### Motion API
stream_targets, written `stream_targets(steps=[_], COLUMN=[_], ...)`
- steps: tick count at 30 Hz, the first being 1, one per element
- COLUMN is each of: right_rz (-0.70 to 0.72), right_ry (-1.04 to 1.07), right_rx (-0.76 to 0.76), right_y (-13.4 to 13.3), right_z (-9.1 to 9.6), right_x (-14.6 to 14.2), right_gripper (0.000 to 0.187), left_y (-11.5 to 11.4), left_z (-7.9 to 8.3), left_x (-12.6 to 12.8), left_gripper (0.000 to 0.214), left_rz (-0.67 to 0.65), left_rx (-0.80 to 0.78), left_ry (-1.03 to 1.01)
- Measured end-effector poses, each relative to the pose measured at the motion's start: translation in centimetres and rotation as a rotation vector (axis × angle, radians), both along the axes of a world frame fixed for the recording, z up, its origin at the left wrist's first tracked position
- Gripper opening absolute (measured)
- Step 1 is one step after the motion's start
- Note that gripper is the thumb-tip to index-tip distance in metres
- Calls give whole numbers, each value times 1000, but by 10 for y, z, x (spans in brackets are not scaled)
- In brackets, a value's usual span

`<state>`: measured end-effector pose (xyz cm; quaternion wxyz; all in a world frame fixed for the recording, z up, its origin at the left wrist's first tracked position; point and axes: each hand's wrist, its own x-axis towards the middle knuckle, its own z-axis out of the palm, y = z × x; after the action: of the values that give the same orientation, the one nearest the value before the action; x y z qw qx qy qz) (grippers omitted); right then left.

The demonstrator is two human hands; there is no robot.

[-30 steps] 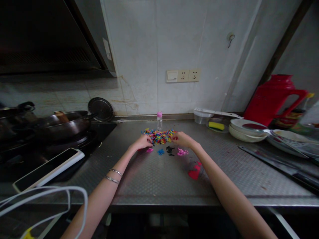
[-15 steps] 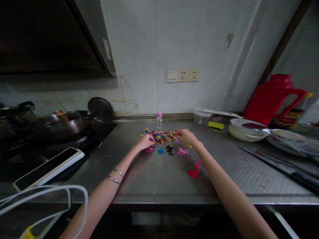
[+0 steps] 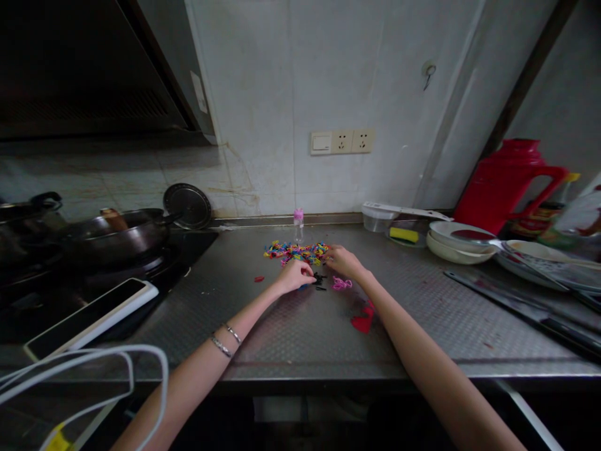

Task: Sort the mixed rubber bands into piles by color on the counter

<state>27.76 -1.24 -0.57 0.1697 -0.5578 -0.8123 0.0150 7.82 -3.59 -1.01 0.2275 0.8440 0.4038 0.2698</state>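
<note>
A mixed heap of small coloured loops (image 3: 300, 252), perhaps rubber bands, lies near the back of the metal counter. In front of it are a small black pile (image 3: 320, 279) and a pink pile (image 3: 342, 284). My left hand (image 3: 295, 276) is closed in a pinch at the black pile and partly covers a blue pile. At the heap's right end is my right hand (image 3: 344, 261), its fingers pressed together. What either pinch holds is too small to make out. A little red bit (image 3: 258, 279) lies left of my left hand.
Behind the heap stands a clear bottle with a pink cap (image 3: 299, 227). A red heart-shaped piece (image 3: 362, 318) lies by my right forearm. Bowls (image 3: 462, 244), a knife (image 3: 498, 300) and a red thermos (image 3: 507, 181) are right; a phone-like device (image 3: 91, 319) and pan (image 3: 122, 235) left.
My left hand has moved right, from the heap's left side to the black pile. My right hand has shifted slightly left and nearer. The red bit on the left now shows.
</note>
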Motion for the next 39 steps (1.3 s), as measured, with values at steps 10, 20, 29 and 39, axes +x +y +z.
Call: stream_targets(steps=[10, 20, 29, 39], right_rz=[43, -18, 34, 214], right_ry=[-22, -8, 307, 461], right_rx=[13, 58, 116, -171], right_y=[-2, -4, 2, -5], right_z=[-6, -8, 1, 20], right_x=[-6, -9, -4, -9], right_gripper=[41, 42, 46, 47], left_y=[22, 27, 46, 51], left_z=[5, 11, -4, -9], left_x=[-18, -30, -49, -61], left_gripper=[31, 32, 33, 23], left_rz=[151, 271, 334, 450], left_rx=[-42, -33, -68, -58], left_ry=[-258, -291, -300, -207])
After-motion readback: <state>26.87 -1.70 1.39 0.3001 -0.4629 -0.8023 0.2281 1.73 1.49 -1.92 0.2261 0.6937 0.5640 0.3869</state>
